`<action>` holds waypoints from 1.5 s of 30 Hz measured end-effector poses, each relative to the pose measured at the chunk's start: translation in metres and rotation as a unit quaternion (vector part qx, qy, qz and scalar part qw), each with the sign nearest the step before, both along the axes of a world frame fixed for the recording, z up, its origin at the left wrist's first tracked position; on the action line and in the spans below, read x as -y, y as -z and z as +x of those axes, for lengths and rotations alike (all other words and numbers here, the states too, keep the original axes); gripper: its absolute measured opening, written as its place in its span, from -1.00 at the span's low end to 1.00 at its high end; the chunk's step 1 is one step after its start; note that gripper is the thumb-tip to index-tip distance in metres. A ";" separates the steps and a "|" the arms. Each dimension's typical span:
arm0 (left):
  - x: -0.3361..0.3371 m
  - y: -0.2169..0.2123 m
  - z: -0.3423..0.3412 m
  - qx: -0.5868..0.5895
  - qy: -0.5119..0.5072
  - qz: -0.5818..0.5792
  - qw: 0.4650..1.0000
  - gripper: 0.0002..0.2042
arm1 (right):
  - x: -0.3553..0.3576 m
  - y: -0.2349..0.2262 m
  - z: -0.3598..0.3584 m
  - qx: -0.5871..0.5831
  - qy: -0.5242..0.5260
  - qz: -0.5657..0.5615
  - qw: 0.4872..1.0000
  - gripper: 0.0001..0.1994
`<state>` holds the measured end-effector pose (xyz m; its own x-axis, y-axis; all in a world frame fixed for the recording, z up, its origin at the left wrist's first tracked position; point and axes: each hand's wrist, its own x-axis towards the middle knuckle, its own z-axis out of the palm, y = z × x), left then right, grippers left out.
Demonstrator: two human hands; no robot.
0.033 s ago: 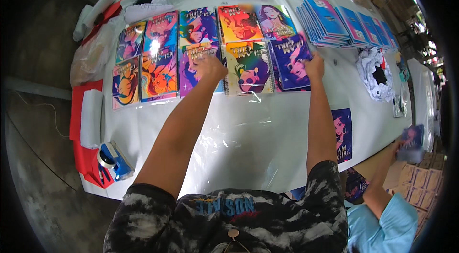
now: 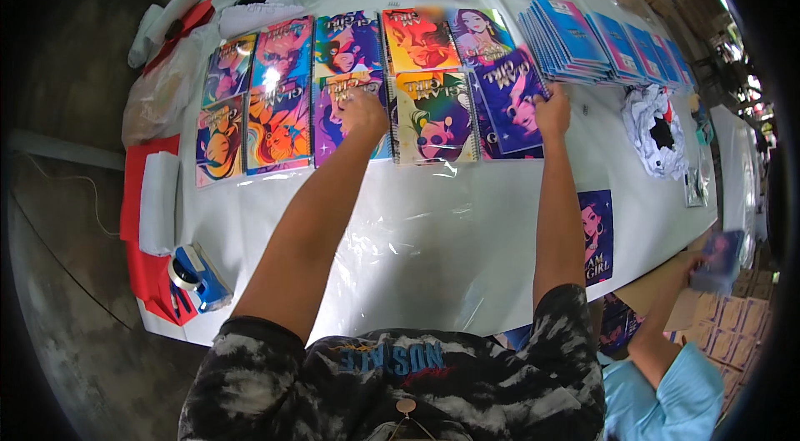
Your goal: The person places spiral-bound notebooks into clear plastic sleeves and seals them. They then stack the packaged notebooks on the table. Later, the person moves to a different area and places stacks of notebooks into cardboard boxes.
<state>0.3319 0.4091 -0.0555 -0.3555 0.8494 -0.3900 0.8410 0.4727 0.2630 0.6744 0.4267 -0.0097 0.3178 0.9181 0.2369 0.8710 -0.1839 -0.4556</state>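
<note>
Two rows of colourful spiral notebooks with girl artwork lie on the white table (image 2: 400, 274). At the near right end, my right hand (image 2: 552, 112) grips the right edge of a purple notebook (image 2: 514, 104). It sits askew over a similar purple notebook (image 2: 490, 144). My left hand (image 2: 365, 114) is at a purple-and-pink notebook (image 2: 327, 137), its fingers curled down on the cover. Whether those fingers pinch anything is hidden. Between my hands lies a notebook with a dark green and cream cover (image 2: 433, 120).
Stacks of blue notebooks (image 2: 571, 37) stand at the far right. Crumpled white wrapping (image 2: 654, 133) lies near the right edge. A blue tape dispenser (image 2: 208, 279) and red sheet (image 2: 142, 191) are at left. A co-worker's arm (image 2: 658, 333) holds a dark notebook (image 2: 718, 262) at lower right.
The purple notebook in my right hand has turned and shifted up off the one beneath, baring its lower left part. My left hand has moved slightly left. The co-worker's notebook has lowered slightly.
</note>
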 end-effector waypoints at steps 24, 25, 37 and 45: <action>0.047 -0.035 0.025 -0.067 0.079 0.045 0.994 -0.09 | 0.099 0.035 -0.132 -0.081 -0.165 0.024 0.983 -0.63; 0.046 -0.025 0.028 -0.077 0.069 0.067 0.992 -0.06 | 0.075 0.051 -0.127 -0.015 -0.137 0.045 0.989 -0.50; 0.015 -0.021 0.031 -0.043 0.006 0.021 0.999 -0.08 | 0.058 -0.016 -0.124 -0.132 -0.110 0.223 0.960 -0.72; 0.017 -0.050 0.036 -0.027 0.035 -0.047 0.998 0.05 | 0.234 -0.081 -0.099 -0.724 -0.194 0.253 0.612 -0.50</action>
<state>0.3682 0.3920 -0.0058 -0.3189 0.8338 -0.4506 0.8850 0.4321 0.1732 0.5754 0.1932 0.0711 0.3128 0.9164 0.2495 -0.5800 0.3924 -0.7139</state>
